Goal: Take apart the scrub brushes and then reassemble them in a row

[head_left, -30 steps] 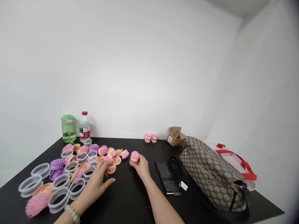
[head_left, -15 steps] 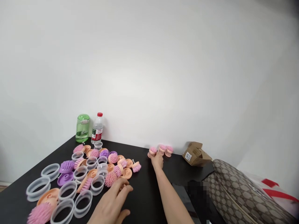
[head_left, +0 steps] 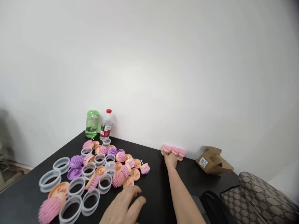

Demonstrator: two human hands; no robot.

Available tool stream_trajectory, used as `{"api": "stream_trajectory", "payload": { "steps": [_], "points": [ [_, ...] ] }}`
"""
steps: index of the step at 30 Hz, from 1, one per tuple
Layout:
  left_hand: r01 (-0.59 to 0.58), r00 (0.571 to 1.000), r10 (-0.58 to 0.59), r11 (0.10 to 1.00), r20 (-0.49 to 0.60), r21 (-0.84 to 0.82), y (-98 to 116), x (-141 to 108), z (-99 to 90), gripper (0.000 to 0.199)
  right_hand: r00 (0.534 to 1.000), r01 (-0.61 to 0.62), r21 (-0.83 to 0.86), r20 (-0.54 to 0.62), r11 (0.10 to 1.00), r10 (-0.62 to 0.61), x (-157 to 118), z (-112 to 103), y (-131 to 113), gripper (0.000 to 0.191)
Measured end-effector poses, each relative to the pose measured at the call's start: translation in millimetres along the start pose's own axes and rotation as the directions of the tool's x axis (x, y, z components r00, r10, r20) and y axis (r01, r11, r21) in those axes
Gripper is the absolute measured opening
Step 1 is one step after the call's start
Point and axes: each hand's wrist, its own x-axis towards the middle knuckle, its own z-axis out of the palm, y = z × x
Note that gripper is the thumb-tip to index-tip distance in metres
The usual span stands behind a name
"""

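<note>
My right hand [head_left: 170, 160] is at the far table edge, its fingers on the left end of a tight row of three pink-bristled brush heads [head_left: 175, 150] with peach bases. It seems to grip the leftmost one. My left hand [head_left: 122, 208] lies open at the near side, holding nothing, its fingertips just short of a peach disc [head_left: 128, 182]. Beyond it spreads a loose pile of clear plastic rings [head_left: 90, 201], peach bases, and pink and purple brush heads [head_left: 76, 161]. A large pink brush head [head_left: 49, 209] sits at the near left.
A green bottle [head_left: 92, 123] and a red-capped water bottle [head_left: 106, 126] stand at the far corner of the black table [head_left: 158, 186]. A cardboard box [head_left: 213, 161] and a patterned bag [head_left: 257, 199] sit at the right, with a black strap [head_left: 213, 208] near the bag.
My right hand has carried a brush head from beside the pile to the far edge, making that row three. My left hand has moved slightly right. The view has swung, shifting everything rightward.
</note>
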Motion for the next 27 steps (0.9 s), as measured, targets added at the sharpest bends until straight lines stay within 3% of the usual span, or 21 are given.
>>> {"api": "stream_trajectory", "payload": {
  "steps": [3, 7, 12, 19, 23, 27],
  "points": [
    [-0.004, 0.997, 0.007, 0.999, 0.076, -0.036, 0.2, 3.4, -14.4, 0.064, 0.997, 0.08, 0.03, -0.003, 0.996, -0.08, -13.5, -2.2, 3.8, 0.035],
    [0.132, 0.99, -0.13, 0.991, 0.06, -0.028, -2.5, 11.4, -30.4, 0.057, 0.963, 0.262, 0.11, 0.036, 0.959, -0.267, -50.7, 2.6, 7.2, 0.034],
    [0.218, 0.968, -0.222, 0.975, -0.114, -0.047, -17.1, 19.6, -41.4, 0.038, 0.829, 0.526, 0.226, 0.078, 0.82, -0.553, -115.5, 17.4, 12.4, 0.035],
    [0.369, 0.9, -0.363, 0.929, -0.241, -0.019, -31.1, 21.8, -53.9, 0.028, 0.704, 0.687, 0.222, 0.03, 0.692, -0.709, -171.0, 11.4, 8.1, 0.048],
    [0.456, 0.865, -0.433, 0.889, -0.254, 0.036, -35.8, 25.0, -69.1, 0.018, 0.556, 0.792, 0.268, 0.055, 0.549, -0.829, -213.5, 0.4, 3.9, 0.035],
    [0.518, 0.852, -0.492, 0.84, -0.18, 0.159, -44.5, 25.3, -81.5, 0.005, 0.4, 0.871, 0.279, 0.078, 0.405, -0.913, -263.3, -5.8, 5.1, 0.025]
  ]
}}
